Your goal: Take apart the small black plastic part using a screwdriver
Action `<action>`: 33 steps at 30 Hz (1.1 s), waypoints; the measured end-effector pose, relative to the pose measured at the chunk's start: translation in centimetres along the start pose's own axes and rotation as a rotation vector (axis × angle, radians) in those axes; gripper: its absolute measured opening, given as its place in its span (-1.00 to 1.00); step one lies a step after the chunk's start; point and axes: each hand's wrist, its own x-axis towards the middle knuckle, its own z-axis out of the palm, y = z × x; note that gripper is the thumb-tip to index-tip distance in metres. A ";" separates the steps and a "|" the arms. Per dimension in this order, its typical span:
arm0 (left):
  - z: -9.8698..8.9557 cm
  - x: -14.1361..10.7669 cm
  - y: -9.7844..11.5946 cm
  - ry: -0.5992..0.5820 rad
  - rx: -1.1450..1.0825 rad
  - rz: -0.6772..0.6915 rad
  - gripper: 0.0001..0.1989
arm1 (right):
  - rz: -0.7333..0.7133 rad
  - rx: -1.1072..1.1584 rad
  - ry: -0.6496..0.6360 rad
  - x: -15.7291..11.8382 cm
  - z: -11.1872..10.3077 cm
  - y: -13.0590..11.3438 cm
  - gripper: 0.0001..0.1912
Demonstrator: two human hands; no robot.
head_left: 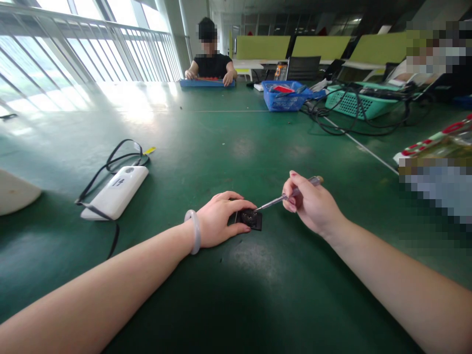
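Head — screwdriver [273,201] at part [254,222] edge, baskets [282,102] distant

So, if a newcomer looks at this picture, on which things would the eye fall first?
Probably on the middle, where the left hand holds a small black part on the green tabletop and the right hand brings the tip of a slender tool to it. Next, perhaps, comes the white device lying to the left, then the blue basket farther back, right of centre.
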 end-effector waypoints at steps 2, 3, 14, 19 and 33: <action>0.0 0.0 0.0 0.002 0.004 0.007 -0.59 | 0.061 0.030 0.017 0.1 0.0 0.1 -0.56; 0.0 0.0 0.0 0.000 0.007 0.011 -0.59 | 0.086 0.035 0.021 0.1 0.0 0.1 -0.57; -0.1 0.0 0.2 0.001 0.007 -0.001 -0.59 | -0.163 -0.207 -0.033 -0.6 -0.3 0.1 -0.54; -0.1 0.0 0.3 0.010 0.008 0.005 -0.59 | -0.392 -0.619 -0.153 -1.3 -0.8 -0.7 -0.56; 0.1 -0.1 -0.1 0.010 -0.004 0.001 -0.58 | -0.342 -0.308 -0.203 -0.9 -1.6 0.1 -0.59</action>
